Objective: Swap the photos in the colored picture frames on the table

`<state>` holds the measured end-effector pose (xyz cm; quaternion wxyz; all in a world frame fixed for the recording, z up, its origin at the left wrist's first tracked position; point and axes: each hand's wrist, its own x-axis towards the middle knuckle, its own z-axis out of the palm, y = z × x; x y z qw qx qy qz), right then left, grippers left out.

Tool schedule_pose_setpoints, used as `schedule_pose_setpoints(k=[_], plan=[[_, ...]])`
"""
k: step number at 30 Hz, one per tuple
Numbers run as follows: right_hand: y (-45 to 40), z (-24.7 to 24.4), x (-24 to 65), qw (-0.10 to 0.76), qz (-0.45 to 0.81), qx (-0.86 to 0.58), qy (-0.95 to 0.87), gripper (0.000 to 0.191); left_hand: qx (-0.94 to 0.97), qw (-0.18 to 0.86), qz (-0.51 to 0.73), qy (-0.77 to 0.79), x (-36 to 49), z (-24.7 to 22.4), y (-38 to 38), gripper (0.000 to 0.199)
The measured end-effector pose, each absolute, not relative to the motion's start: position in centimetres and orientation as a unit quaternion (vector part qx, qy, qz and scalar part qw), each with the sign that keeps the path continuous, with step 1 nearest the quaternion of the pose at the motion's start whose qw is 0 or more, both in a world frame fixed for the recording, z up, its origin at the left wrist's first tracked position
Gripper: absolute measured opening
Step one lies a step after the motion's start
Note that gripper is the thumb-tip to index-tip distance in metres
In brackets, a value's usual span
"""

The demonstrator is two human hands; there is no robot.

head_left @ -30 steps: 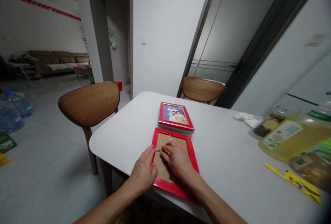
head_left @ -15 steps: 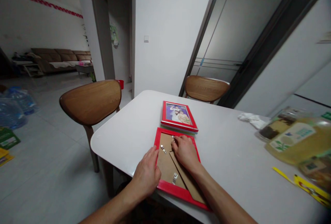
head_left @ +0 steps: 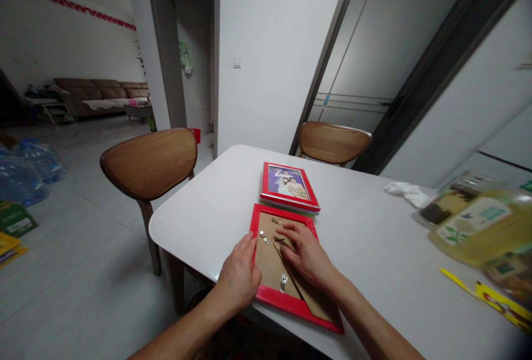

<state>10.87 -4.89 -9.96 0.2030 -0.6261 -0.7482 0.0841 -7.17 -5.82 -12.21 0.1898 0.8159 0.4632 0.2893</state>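
A red picture frame (head_left: 282,306) lies face down at the table's near edge, its brown backing board (head_left: 270,263) showing with several metal clips and a stand flap. My left hand (head_left: 241,271) grips the frame's left side, thumb near the lower left. My right hand (head_left: 305,252) rests over the upper right of the backing, fingers apart, near the top of the flap. The clip (head_left: 276,221) by the upper edge lies uncovered, turned sideways. Just beyond, a second red frame (head_left: 291,205) lies face up with a photo of people in it.
On the right of the white table (head_left: 199,227) are a crumpled tissue (head_left: 407,193), a large oil bottle (head_left: 469,227), packages and a yellow item (head_left: 502,304). Wooden chairs (head_left: 153,163) stand at the left and far side. Water bottles (head_left: 39,163) are on the floor.
My right hand has let go of the top clip and moved slightly down and right, its fingers spreading. The clip has turned sideways. My left hand stays on the frame.
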Motion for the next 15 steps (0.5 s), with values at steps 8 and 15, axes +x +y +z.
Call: schedule_pose_setpoints(k=[8, 15], plan=[[-9.7, -9.6, 10.4, 0.208, 0.176, -0.558, -0.784, 0.013, 0.817, 0.198, 0.291, 0.458, -7.2, -12.3, -5.7, 0.055], [-9.1, -11.0, 10.2, 0.262, 0.105, -0.622, -0.731, 0.027, 0.815, 0.199, 0.302, 0.452, -7.1, -12.6, -5.6, 0.054]])
